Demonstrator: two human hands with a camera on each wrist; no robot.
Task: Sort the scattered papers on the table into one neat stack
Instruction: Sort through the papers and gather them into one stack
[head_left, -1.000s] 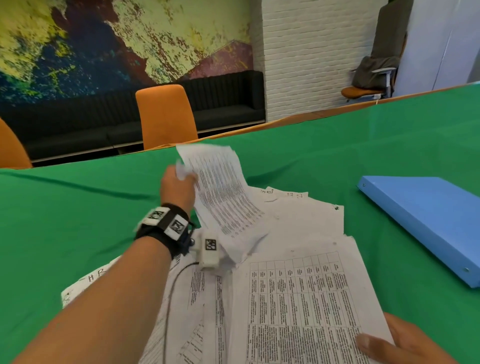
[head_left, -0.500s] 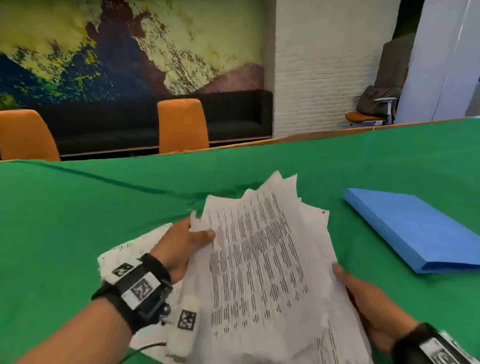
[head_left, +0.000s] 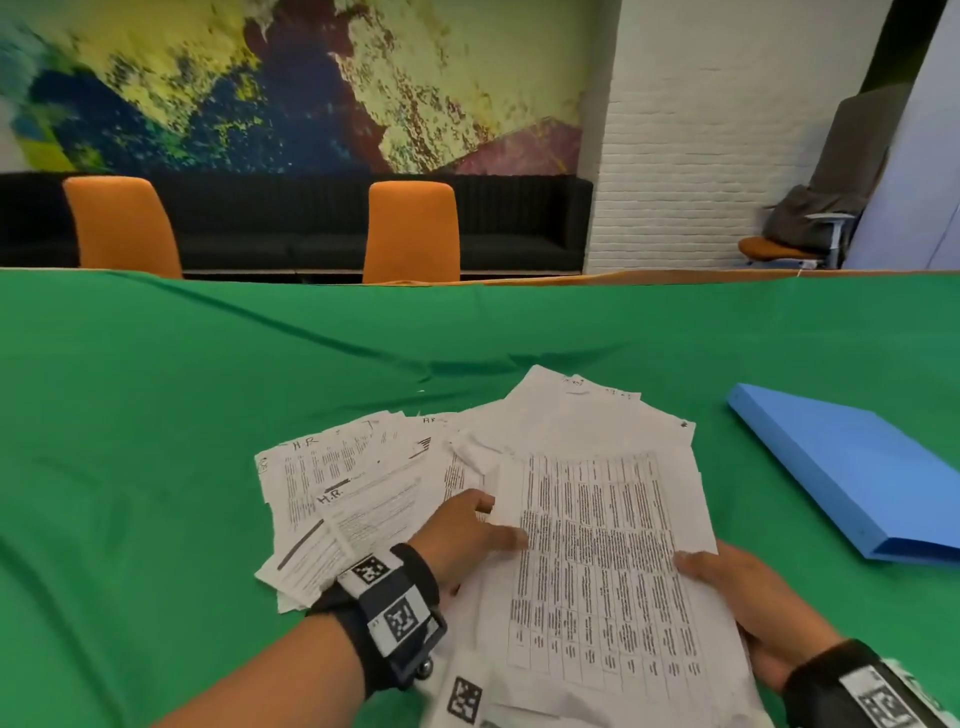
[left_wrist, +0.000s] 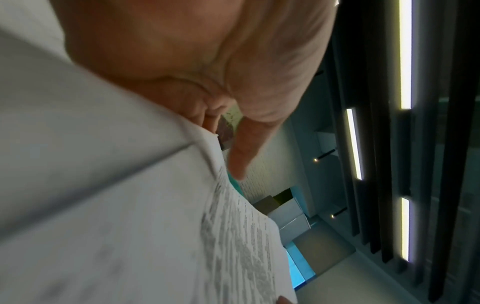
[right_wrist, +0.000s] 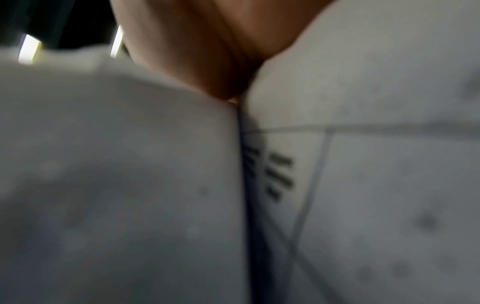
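Observation:
A bundle of printed papers (head_left: 597, 545), topped by a sheet with a table on it, lies slightly fanned near me on the green tablecloth (head_left: 156, 415). My left hand (head_left: 467, 535) pinches the bundle's left edge, thumb on the top sheet. In the left wrist view one finger (left_wrist: 246, 148) runs along the printed paper (left_wrist: 130, 205). My right hand (head_left: 727, 587) grips the bundle's right edge with the thumb on top. The right wrist view shows only blurred paper (right_wrist: 363, 164) against the hand. More loose sheets (head_left: 337, 483) lie spread to the left, partly under my left wrist.
A blue binder (head_left: 857, 467) lies flat on the cloth to the right of the papers. Two orange chairs (head_left: 410, 228) (head_left: 122, 223) stand beyond the table's far edge, with a black sofa behind them.
My left hand has brought the lifted sheet down from the far side to the bundle. My right hand now holds the bundle's right edge. The papers lie lower and flatter.

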